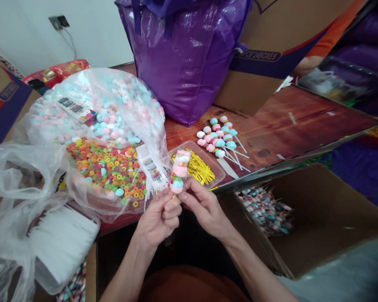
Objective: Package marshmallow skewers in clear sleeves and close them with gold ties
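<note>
Upright in front of me stands a marshmallow candy stick [179, 170], pink, white, blue and green, which looks wrapped in clear film. My left hand [162, 218] is closed around its lower end, hiding the stick. The fingers of my right hand [204, 207] pinch the same spot just under the lowest marshmallow, where a bit of gold shows. Right behind the candy lies a clear plastic tray [219, 170] of gold twist ties [200, 167]. Farther right, several unwrapped marshmallow sticks [219, 136] rest in a pile on the red-brown table [264, 126].
Left is a big clear bag [151, 105] of marshmallows and ring gummies [110, 167], with labelled packets [153, 167] on it. A tub of white sticks [63, 239] stands nearer. A purple bag [182, 58] stands behind. Lower right, a carton [321, 209] holds wrapped candies [266, 209]. Another person's arm [311, 63] shows.
</note>
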The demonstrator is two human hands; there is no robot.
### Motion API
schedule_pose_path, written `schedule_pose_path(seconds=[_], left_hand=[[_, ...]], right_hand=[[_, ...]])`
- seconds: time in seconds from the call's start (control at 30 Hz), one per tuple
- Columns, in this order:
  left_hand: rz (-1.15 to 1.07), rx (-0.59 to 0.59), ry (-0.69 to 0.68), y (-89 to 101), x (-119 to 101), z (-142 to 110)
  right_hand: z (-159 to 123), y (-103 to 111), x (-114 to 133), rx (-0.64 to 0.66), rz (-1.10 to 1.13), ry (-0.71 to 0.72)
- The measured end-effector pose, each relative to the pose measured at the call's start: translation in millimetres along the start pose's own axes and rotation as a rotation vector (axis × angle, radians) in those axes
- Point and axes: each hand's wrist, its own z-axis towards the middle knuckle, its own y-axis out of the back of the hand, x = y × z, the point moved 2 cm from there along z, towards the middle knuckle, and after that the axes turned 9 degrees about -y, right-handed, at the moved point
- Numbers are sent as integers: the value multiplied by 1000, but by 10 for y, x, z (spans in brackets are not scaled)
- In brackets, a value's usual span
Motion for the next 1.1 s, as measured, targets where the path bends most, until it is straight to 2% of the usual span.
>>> schedule_pose_path(seconds=[0.07, 0.1, 0.2, 0.27, 0.3, 0.4, 0.47, 0.53, 0.6, 0.73, 0.83, 0.97, 1.1], left_hand=[[58, 9, 4, -9, 27, -9], [112, -5, -40, -8, 50, -4], [352, -105, -340, 11, 123, 12], [528, -164, -530, 27, 170, 0], [596, -173, -577, 34, 191, -9], [643, -175, -577, 56, 209, -18], [522, -184, -509, 66, 184, 2], [338, -186, -380, 64, 157, 41], [178, -189, -231, 52, 139, 82], [28, -254, -109, 24, 110, 117], [-9, -266, -63, -7, 109, 95], [-20, -239, -65, -55, 150, 37], [11, -165, -121, -90, 216, 35]], right_hand=[[5, 36, 14, -1, -103, 80], [0, 36, 13, -41, -169, 124], [-34, -9, 13, -200, -353, 183], [-55, -39, 29, -250, -390, 128], [-60, -43, 42, -256, -368, 84], [-54, -24, 62, -214, -146, -95], [-46, -20, 40, -108, 64, -257], [-47, -24, 9, -27, 179, -352], [-54, -6, -5, -73, 91, -264], [-89, 34, 12, -265, -362, 265], [-110, 58, 13, -313, -599, 516], [-105, 89, 56, -339, -702, 606], [-102, 47, 121, -409, -626, 552]])
